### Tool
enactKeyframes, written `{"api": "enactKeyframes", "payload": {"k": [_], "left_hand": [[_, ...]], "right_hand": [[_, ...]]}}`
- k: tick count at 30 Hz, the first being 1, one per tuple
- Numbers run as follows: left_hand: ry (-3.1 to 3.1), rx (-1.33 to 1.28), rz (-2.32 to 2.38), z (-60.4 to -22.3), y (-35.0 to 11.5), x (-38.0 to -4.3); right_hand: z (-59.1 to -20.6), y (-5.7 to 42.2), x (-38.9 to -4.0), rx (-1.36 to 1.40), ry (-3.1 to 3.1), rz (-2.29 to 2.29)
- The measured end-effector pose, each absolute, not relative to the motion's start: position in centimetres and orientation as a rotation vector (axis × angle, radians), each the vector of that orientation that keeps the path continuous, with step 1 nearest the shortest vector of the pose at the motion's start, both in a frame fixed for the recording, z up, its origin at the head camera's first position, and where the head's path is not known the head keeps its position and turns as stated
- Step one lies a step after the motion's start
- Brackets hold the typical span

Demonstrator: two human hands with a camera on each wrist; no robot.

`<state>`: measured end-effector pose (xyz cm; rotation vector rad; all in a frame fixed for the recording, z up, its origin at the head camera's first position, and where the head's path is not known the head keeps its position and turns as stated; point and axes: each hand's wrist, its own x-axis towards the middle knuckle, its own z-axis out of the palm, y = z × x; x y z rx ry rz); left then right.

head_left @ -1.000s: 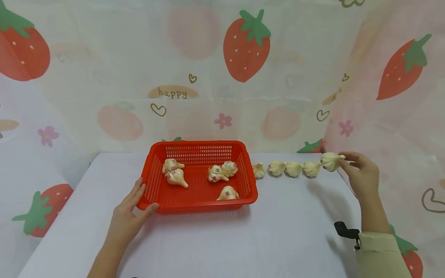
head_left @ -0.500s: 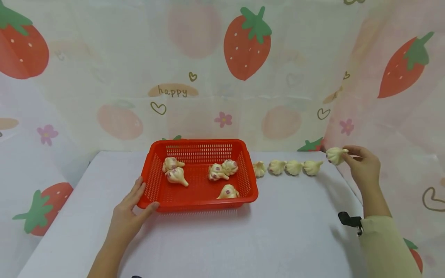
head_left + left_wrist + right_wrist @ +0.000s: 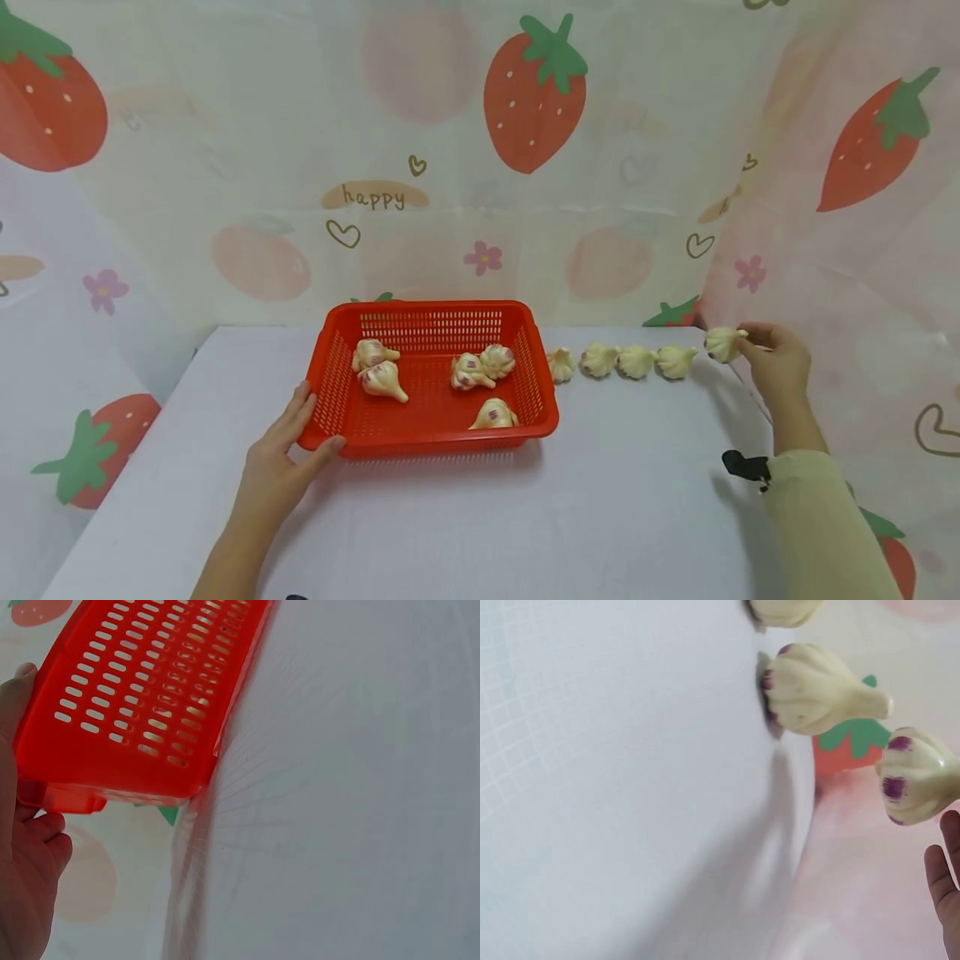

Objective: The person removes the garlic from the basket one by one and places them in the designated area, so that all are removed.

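My left hand (image 3: 279,467) holds the near left corner of a red plastic basket (image 3: 442,440), its thumb at the front rim and fingers along the left side. In the left wrist view, curled fingers (image 3: 51,838) show under the basket's rim. Several garlic bulbs lie inside, among them one garlic bulb (image 3: 382,381) at the left. My right hand (image 3: 782,367) pinches another garlic bulb (image 3: 722,344) by its stem above the table's far right corner. Just left of it, a garlic bulb (image 3: 675,362) ends a row on the table; the right wrist view shows purple marks on the held garlic bulb (image 3: 915,776).
The row of garlic continues left to a garlic bulb (image 3: 561,365) partly hidden behind the basket's right side. A white cloth covers the table (image 3: 562,517). A strawberry-printed curtain (image 3: 450,167) stands close behind and at both sides.
My right hand has lifted the garlic bulb slightly up and right from the row's end, then lowered it a little. My left hand and the basket have stayed in place.
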<state>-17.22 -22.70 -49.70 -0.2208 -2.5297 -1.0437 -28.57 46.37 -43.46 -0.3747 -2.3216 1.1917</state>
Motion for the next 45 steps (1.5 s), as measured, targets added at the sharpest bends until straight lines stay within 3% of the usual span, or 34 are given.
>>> {"api": "enactKeyframes", "payload": {"k": [21,45], "left_hand": [[-2.516,-0.224,-1.062,-50.0,-22.8,-17.4],[-2.499,-0.237,-1.057,-49.9,-22.8,-17.4]], "right_hand": [[-47.6,47.9,-29.1,-0.471,-2.4,1.246],[-48.6,48.2,-29.1,-0.467,-2.44,1.253]]}}
